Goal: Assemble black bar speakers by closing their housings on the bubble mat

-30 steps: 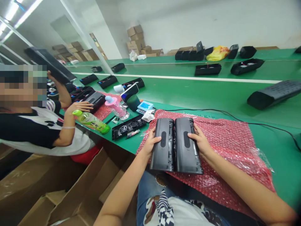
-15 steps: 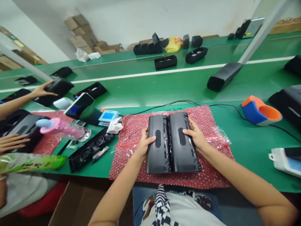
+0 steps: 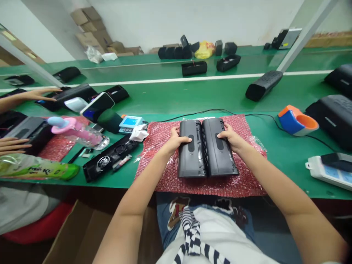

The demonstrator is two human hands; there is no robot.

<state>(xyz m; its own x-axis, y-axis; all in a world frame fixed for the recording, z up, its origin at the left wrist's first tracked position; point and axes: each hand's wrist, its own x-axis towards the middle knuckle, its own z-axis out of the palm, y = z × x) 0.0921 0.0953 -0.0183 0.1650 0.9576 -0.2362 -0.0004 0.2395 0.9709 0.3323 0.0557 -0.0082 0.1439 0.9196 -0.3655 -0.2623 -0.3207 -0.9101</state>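
Note:
Two black speaker housings stand side by side over the red bubble wrap, with only a narrow gap between them. My left hand grips the left speaker housing by its outer side, its thumb on the oval button panel. Around the outer edge of the right speaker housing my right hand is closed, thumb likewise on the button panel. The fingers under and behind both housings are partly hidden.
To the left lie a speaker front panel, a pink bottle, a phone and a blue-screened device. An orange-blue holder stands right. A co-worker's hand rests on another speaker at far left.
My view has shifted, and the two housings appear a little higher and farther right. Both hands keep their hold. The co-worker's upper hand stays by a speaker at the left.

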